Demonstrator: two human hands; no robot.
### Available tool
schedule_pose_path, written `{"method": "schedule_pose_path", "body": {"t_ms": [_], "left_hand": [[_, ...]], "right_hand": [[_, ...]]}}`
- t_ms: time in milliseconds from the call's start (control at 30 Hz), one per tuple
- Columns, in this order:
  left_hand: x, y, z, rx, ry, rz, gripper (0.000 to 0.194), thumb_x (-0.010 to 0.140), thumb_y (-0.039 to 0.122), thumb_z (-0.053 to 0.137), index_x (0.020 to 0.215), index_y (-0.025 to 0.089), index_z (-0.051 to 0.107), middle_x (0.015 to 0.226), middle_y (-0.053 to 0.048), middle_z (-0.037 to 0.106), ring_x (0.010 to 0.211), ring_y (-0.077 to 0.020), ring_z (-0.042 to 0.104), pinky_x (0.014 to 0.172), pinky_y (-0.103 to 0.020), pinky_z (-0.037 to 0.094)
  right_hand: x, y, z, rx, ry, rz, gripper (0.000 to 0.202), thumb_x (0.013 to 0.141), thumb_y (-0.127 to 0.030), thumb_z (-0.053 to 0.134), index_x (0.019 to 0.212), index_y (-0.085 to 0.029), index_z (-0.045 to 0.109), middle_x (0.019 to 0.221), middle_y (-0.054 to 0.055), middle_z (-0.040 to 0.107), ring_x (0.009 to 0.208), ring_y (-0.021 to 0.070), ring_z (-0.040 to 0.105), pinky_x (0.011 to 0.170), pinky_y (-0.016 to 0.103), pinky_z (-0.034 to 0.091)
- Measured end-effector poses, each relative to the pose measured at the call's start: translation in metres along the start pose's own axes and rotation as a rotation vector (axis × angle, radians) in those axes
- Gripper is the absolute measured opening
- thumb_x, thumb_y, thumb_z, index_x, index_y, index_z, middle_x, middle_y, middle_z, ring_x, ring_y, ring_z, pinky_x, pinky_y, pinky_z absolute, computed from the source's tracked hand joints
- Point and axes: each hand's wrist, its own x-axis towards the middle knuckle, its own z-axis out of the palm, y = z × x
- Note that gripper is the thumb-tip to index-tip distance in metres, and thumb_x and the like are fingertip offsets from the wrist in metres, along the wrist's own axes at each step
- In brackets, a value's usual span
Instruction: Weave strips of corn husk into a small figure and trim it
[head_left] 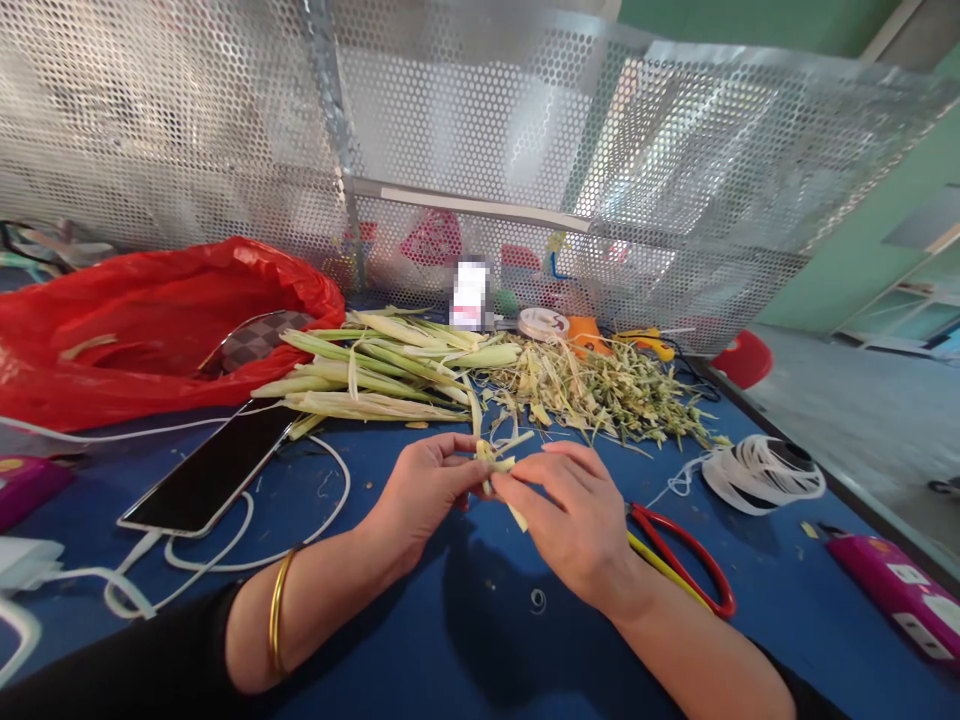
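My left hand [435, 490] pinches a small piece of pale yellow-green husk [484, 452] between thumb and fingers, over the middle of the blue table. From the right, my right hand [574, 510] closes its fingertips on the same piece, so the hands almost touch. Short strips stick out above and below the fingers. Behind my hands lies a pile of long green and cream husks [375, 375]. Right of that is a heap of small dried scraps [607, 385]. Scissors with red and yellow handles [686, 565] lie beside my right hand, partly hidden by it.
A red plastic bag [150, 320] is at the left, near a dark phone [210, 475] with white cables [337, 520]. A spool of white thread [765, 475] and a purple power strip [892, 590] lie at the right. Behind stands a perforated metal screen [465, 120].
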Motion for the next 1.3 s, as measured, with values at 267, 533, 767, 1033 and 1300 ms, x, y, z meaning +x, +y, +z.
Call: {"method": "schedule_pose_path", "body": {"t_ms": [267,533,767,1033,1300], "left_hand": [[-0.008,0.0085,0.0051,0.159,-0.107,0.043,0.008,0.063,0.017,0.072,0.07,0.014,0.071,0.06,0.001,0.066,0.052,-0.0081,0.055,0.05,-0.018,0.039],[-0.0073,0.0043,0.0032,0.198,-0.106,0.047,0.015,0.064,0.025,0.074,0.075,0.014,0.073,0.064,-0.001,0.067,0.054,-0.0087,0.054,0.052,-0.02,0.038],[-0.0025,0.0035,-0.0002,0.094,0.018,0.016,0.018,0.067,0.03,0.072,0.074,0.013,0.071,0.06,-0.001,0.063,0.051,-0.008,0.05,0.049,-0.02,0.032],[-0.0048,0.004,0.0019,0.104,0.023,-0.012,0.026,0.064,0.03,0.074,0.08,0.014,0.062,0.058,0.0,0.065,0.049,-0.009,0.053,0.048,-0.02,0.033],[-0.0047,0.0025,0.0042,0.176,0.023,-0.002,0.025,0.06,0.03,0.077,0.067,0.014,0.059,0.06,-0.001,0.067,0.049,-0.0098,0.054,0.051,-0.022,0.039]], "right_hand": [[0.0044,0.0035,0.0026,0.409,-0.145,0.68,0.017,0.085,-0.024,0.058,0.068,-0.019,0.056,0.069,0.0,0.062,0.068,0.0146,0.057,0.064,0.026,0.043],[0.0036,0.0,0.0074,0.546,-0.246,0.953,0.027,0.082,-0.034,0.057,0.062,-0.02,0.048,0.052,-0.005,0.048,0.051,0.0108,0.045,0.049,0.022,0.035],[0.0062,-0.0037,0.0024,0.645,-0.025,0.896,0.01,0.081,-0.029,0.061,0.083,-0.019,0.059,0.075,0.001,0.064,0.067,0.0144,0.058,0.064,0.025,0.048],[0.0056,-0.0037,0.0038,0.73,0.11,0.72,0.01,0.081,-0.019,0.06,0.082,-0.022,0.07,0.086,0.003,0.065,0.078,0.0166,0.061,0.072,0.03,0.05],[0.0087,-0.0032,-0.0003,0.769,-0.013,0.88,0.008,0.081,-0.021,0.06,0.073,-0.019,0.061,0.069,-0.002,0.059,0.064,0.0123,0.054,0.061,0.024,0.044]]}}
